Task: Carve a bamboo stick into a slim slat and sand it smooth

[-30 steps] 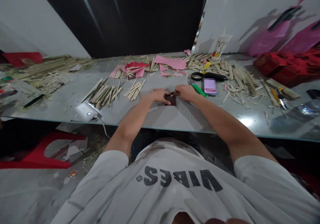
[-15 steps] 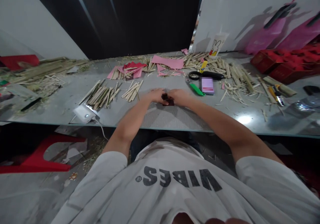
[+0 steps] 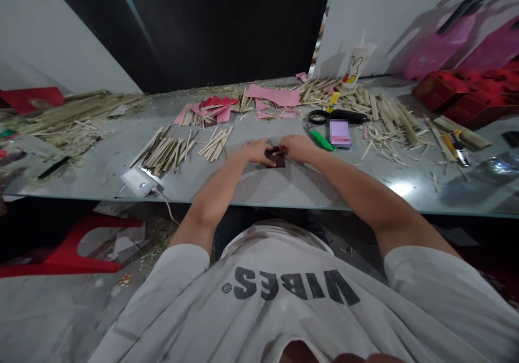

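Observation:
A small dark brown piece lies on the grey table near its front edge, between my two hands. My left hand is closed on its left side, thumb resting over the piece. At the upper right of the piece my right hand pinches a short pale stick, which lies across the brown piece. Left of my hands are a small bundle of pale sticks and a larger pile of sticks.
A white power bank with a cable sits at the front left edge. Pink paper and bamboo scraps line the back. Right of my hands lie a green cutter, black scissors and a phone; a cup stands behind.
My right hand has shifted slightly up and right, away from my left hand. More of the brown piece and the pale stick now shows. The view has shifted slightly.

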Demonstrator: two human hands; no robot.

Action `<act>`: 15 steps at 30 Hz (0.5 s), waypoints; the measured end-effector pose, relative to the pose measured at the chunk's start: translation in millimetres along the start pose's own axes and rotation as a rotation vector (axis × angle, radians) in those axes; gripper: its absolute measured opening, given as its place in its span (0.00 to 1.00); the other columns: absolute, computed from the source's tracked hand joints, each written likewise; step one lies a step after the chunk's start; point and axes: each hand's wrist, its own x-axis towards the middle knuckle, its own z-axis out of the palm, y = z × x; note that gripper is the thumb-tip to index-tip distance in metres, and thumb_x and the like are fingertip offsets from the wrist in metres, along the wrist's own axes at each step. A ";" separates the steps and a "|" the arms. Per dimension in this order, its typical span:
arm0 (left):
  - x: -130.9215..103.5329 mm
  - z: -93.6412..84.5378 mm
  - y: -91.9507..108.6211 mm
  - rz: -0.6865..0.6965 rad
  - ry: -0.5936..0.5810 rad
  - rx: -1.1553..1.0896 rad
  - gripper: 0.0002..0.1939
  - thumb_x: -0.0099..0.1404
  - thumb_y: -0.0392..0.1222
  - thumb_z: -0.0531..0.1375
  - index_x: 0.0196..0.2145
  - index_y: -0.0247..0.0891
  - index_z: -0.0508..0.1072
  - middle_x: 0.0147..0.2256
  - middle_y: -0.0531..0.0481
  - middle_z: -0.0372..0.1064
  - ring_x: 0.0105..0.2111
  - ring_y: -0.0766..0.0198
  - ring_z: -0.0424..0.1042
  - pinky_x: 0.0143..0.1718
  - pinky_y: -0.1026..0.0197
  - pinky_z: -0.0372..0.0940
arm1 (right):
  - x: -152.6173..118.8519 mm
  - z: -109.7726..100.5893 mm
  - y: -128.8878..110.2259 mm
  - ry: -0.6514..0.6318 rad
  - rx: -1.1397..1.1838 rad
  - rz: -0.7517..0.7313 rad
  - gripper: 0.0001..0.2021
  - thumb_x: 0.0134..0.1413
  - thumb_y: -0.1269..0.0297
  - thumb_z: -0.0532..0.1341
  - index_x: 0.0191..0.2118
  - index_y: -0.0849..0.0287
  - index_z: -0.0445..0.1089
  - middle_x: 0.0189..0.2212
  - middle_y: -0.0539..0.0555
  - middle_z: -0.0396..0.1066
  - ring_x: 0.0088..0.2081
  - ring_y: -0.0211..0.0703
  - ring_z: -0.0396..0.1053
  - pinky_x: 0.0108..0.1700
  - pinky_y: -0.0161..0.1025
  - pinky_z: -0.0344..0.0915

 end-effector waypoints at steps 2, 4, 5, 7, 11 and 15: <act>0.1 -0.2 1.0 -0.010 -0.002 0.001 0.50 0.65 0.75 0.70 0.79 0.59 0.67 0.86 0.44 0.44 0.84 0.30 0.50 0.81 0.27 0.52 | 0.5 -1.6 3.0 0.006 -0.011 0.022 0.16 0.70 0.73 0.60 0.53 0.60 0.84 0.55 0.64 0.83 0.55 0.57 0.79 0.50 0.43 0.66; 0.2 -0.1 1.1 -0.009 -0.003 0.004 0.50 0.65 0.75 0.70 0.78 0.57 0.68 0.86 0.42 0.45 0.84 0.31 0.50 0.82 0.29 0.52 | -0.4 -1.3 0.6 -0.002 -0.013 -0.004 0.15 0.70 0.72 0.61 0.53 0.60 0.84 0.55 0.64 0.83 0.55 0.57 0.79 0.51 0.43 0.66; 0.3 0.1 0.8 -0.009 -0.003 0.006 0.50 0.65 0.75 0.71 0.77 0.54 0.70 0.86 0.41 0.46 0.84 0.32 0.51 0.82 0.30 0.52 | -1.3 -0.7 -1.7 -0.010 -0.010 -0.027 0.14 0.70 0.71 0.63 0.54 0.59 0.84 0.54 0.64 0.84 0.55 0.56 0.79 0.52 0.43 0.66; 0.5 1.2 -0.2 -0.013 0.000 0.009 0.49 0.63 0.74 0.72 0.75 0.53 0.73 0.85 0.40 0.48 0.84 0.34 0.52 0.83 0.32 0.52 | -3.2 -0.2 -4.7 -0.026 -0.007 -0.057 0.13 0.71 0.69 0.64 0.55 0.59 0.84 0.54 0.63 0.84 0.55 0.54 0.78 0.52 0.42 0.65; 2.2 2.9 -2.0 0.000 0.009 0.005 0.51 0.64 0.75 0.70 0.79 0.61 0.66 0.86 0.46 0.46 0.85 0.37 0.50 0.83 0.33 0.51 | -4.6 -4.6 1.5 -0.010 -0.028 0.018 0.15 0.73 0.74 0.60 0.55 0.64 0.83 0.56 0.67 0.83 0.53 0.54 0.78 0.50 0.43 0.64; 5.7 2.1 -1.7 0.019 0.004 0.009 0.49 0.63 0.74 0.71 0.76 0.57 0.72 0.84 0.44 0.51 0.83 0.34 0.54 0.82 0.34 0.55 | -1.4 -3.7 -2.5 -0.017 -0.033 -0.010 0.14 0.72 0.72 0.62 0.54 0.63 0.84 0.55 0.66 0.84 0.54 0.55 0.79 0.51 0.42 0.65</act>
